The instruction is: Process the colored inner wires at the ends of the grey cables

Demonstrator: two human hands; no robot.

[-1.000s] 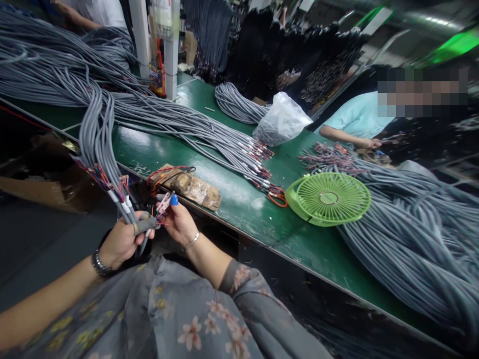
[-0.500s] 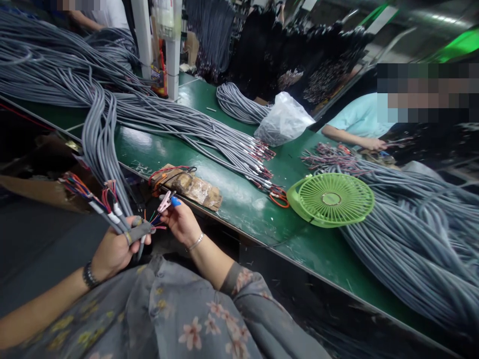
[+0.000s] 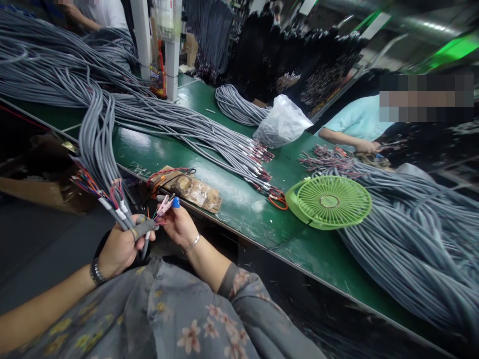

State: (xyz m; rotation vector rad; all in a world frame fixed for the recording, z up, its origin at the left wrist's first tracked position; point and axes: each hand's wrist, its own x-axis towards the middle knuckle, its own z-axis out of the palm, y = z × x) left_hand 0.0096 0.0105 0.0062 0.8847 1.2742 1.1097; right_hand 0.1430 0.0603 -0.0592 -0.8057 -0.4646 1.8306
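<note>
A bundle of slim grey cables (image 3: 127, 220), with white bands and fanned-out coloured wire ends, sits at eight o'clock from the middle of my view, off the near edge of the desk. My left hand (image 3: 121, 249), its thumb wrapped in grey, is clenched around it; the coloured ends poke out toward that hand's eleven o'clock. At its two o'clock, my right hand (image 3: 180, 227), wearing a bright blue thumb cap (image 3: 175, 202), pinches a small pale-pink clip-shaped tool (image 3: 163, 206) right by short thin wires. I cannot tell whether the tool grips them.

Just beyond, at the right hand's one o'clock, a brown block wrapped in clear film (image 3: 202, 193) lies along the edge of the glossy green desk (image 3: 237, 192). Farther out, a long spread of loose grey cables (image 3: 168, 117) runs in from ten o'clock. At one o'clock I see a crumpled translucent plastic bag (image 3: 282, 122), at three a round lime-green fan (image 3: 329, 201), and at four a thick grey cable pile (image 3: 411, 254). A co-worker in a pale blue top (image 3: 355, 119) is at two o'clock.
</note>
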